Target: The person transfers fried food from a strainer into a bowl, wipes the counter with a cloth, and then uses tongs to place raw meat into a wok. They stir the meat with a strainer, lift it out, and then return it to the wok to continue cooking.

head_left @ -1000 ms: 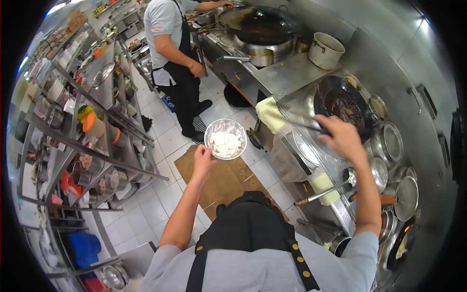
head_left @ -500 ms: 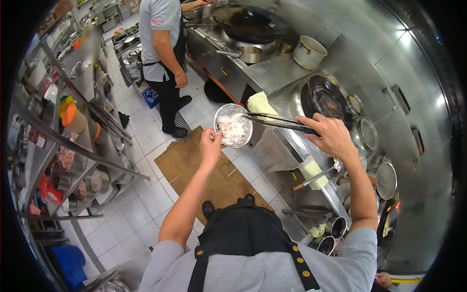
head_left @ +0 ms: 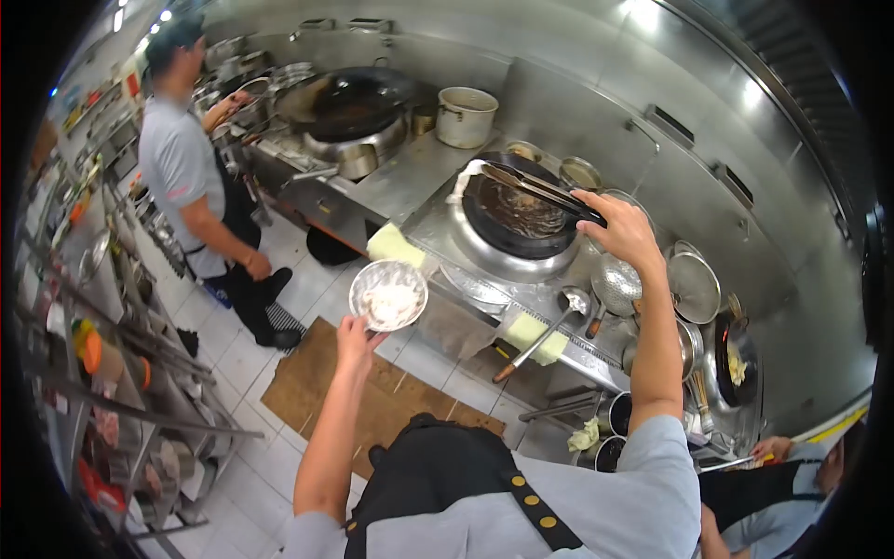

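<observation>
My left hand grips the rim of a small round bowl that holds white, wet-looking coated pieces. My right hand is closed around the black handles of metal tongs. From the tongs' tips hangs a long, limp white coated strip, at the far left rim of a black wok. Dark, shiny liquid lies in the wok, which sits on a round steel burner ring. Whether the strip touches the wok is not clear.
A ladle and a perforated strainer lie right of the wok. Folded yellow cloths rest on the counter edge. A dented pot stands behind. One co-worker stands at the left stove; another is at lower right.
My view has turned toward the stove. The tongs have left the bowl and now hold a white strip at the wok. The bowl stays in my left hand, and a second co-worker shows more at lower right.
</observation>
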{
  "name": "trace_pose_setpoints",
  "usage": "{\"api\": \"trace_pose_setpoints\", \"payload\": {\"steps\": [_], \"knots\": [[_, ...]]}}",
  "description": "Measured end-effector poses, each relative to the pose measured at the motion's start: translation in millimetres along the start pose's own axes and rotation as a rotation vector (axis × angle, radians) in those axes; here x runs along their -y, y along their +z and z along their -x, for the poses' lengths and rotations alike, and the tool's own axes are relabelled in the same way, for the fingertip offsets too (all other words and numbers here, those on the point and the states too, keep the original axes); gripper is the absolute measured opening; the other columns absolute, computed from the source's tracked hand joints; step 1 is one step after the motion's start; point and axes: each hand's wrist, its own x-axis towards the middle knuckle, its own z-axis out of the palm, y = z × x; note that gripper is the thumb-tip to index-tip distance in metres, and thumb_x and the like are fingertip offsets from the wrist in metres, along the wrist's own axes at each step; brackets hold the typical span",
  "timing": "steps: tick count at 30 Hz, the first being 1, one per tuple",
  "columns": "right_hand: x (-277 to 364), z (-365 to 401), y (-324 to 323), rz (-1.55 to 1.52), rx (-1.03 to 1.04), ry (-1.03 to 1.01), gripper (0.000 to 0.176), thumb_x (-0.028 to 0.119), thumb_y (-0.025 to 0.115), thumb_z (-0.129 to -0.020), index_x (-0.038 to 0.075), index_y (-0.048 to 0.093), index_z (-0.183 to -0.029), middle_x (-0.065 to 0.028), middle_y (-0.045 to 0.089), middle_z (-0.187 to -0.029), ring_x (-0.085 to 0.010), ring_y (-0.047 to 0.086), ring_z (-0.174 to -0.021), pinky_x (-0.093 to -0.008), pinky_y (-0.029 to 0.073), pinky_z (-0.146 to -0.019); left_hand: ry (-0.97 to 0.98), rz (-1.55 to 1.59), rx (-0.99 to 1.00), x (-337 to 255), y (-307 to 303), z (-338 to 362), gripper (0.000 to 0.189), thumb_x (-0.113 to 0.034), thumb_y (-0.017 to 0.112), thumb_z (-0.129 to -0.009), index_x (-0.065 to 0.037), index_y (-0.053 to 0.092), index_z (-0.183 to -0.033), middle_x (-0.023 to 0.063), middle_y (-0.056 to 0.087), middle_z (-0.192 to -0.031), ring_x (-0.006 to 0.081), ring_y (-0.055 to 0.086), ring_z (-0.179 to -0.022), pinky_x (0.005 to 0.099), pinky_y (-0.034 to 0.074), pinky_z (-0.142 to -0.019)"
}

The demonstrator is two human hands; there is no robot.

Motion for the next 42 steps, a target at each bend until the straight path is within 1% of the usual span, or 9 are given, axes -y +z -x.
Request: {"api": "trace_pose_setpoints", "payload": {"steps": [5, 9, 12, 15, 20, 27, 31, 37, 42], "knots": [[-68.8, -26.0, 49.9, 0.101, 0.150, 0.194, 0.047, 0.032, 0.065, -0.080, 0.024, 0.057, -0.126, -0.0100, 0.067, -0.102, -0.0311, 0.064, -0.094, -0.0423, 0.051, -0.080, 0.017, -0.056, -0.043, 3.7, -18.9, 26.0, 0.006, -0.010, 0.047, -0.093, -0.005, 0.044, -0.092, 0.0156, 0.060, -0.101, 0.0272, 0.064, -0.091, 0.0456, 0.056, -0.076], [-119.0, -74.9, 183.2, 0.217, 0.276, 0.311, 0.041, 0.025, 0.058, -0.080, 0.024, 0.062, -0.121, -0.0133, 0.069, -0.102, -0.0324, 0.067, -0.094, -0.0435, 0.054, -0.081, 0.056, -0.078, -0.121, -1.5, -26.0, 46.2, 0.004, -0.010, 0.047, -0.093, -0.008, 0.044, -0.091, 0.0122, 0.061, -0.100, 0.0249, 0.065, -0.088, 0.0439, 0.055, -0.073], [-126.3, -96.6, 238.7, 0.059, 0.377, 0.558, 0.056, 0.041, 0.061, -0.083, 0.015, 0.051, -0.131, -0.0196, 0.064, -0.114, -0.0381, 0.061, -0.106, -0.0458, 0.049, -0.091, 0.059, -0.096, -0.157, -10.3, -31.3, 62.0, 0.003, -0.011, 0.046, -0.093, -0.009, 0.045, -0.092, 0.0102, 0.062, -0.100, 0.0230, 0.065, -0.089, 0.0403, 0.054, -0.071], [-118.5, -108.2, 237.3, -0.041, 0.189, 0.668, 0.062, 0.047, 0.057, -0.085, 0.011, 0.046, -0.134, -0.0244, 0.061, -0.116, -0.0419, 0.059, -0.109, -0.0469, 0.047, -0.092, 0.044, -0.151, -0.225, -21.1, -44.6, 79.3, 0.015, -0.014, 0.046, -0.092, -0.009, 0.048, -0.105, 0.0097, 0.061, -0.107, 0.0234, 0.064, -0.095, 0.0380, 0.054, -0.074], [3.1, -51.2, 166.6, -0.353, 0.044, 0.332, 0.055, 0.045, 0.055, -0.088, 0.010, 0.048, -0.130, -0.0232, 0.060, -0.116, -0.0422, 0.059, -0.105, -0.0499, 0.048, -0.088, 0.059, -0.141, -0.192, -11.5, -102.2, 101.7, 0.017, -0.015, 0.048, -0.092, -0.008, 0.046, -0.108, 0.0116, 0.059, -0.112, 0.0257, 0.062, -0.100, 0.0398, 0.054, -0.078], [162.0, 109.0, 259.6, -0.731, 0.613, 0.109, 0.065, 0.047, 0.059, -0.086, 0.011, 0.043, -0.138, -0.0214, 0.057, -0.125, -0.0378, 0.055, -0.115, -0.0462, 0.045, -0.095, 0.161, -0.142, -0.280, -30.1, -103.4, 111.4, 0.012, -0.011, 0.048, -0.091, -0.006, 0.046, -0.102, 0.0151, 0.057, -0.107, 0.0307, 0.061, -0.098, 0.0462, 0.055, -0.083], [160.5, 127.5, 237.7, -0.684, 0.490, 0.070, 0.064, 0.045, 0.063, -0.083, 0.015, 0.046, -0.137, -0.0206, 0.058, -0.120, -0.0371, 0.058, -0.107, -0.0447, 0.047, -0.091, 0.260, -0.326, -0.255, -23.1, -145.5, 87.0, 0.008, -0.012, 0.052, -0.092, -0.006, 0.048, -0.090, 0.0081, 0.055, -0.094, 0.0184, 0.060, -0.087, 0.0356, 0.057, -0.068], [129.7, 58.5, 130.5, -0.271, 0.265, -0.365, 0.056, 0.032, 0.071, -0.079, 0.016, 0.052, -0.130, -0.0135, 0.058, -0.090, -0.0313, 0.064, -0.075, -0.0413, 0.052, -0.065, 0.204, -0.314, -0.166, -31.5, -102.2, 50.6, 0.012, -0.012, 0.053, -0.092, -0.006, 0.045, -0.086, 0.0086, 0.055, -0.094, 0.0169, 0.060, -0.084, 0.0347, 0.060, -0.066], [142.9, 29.7, 82.1, -0.043, 0.227, -0.502, 0.051, 0.027, 0.072, -0.077, 0.019, 0.056, -0.124, -0.0092, 0.059, -0.086, -0.0263, 0.064, -0.068, -0.0391, 0.049, -0.056, 0.471, -0.404, -0.137, -42.4, -38.5, 47.0, 0.017, -0.013, 0.054, -0.094, -0.008, 0.042, -0.084, 0.0051, 0.054, -0.089, 0.0134, 0.060, -0.079, 0.0332, 0.059, -0.065]]}}
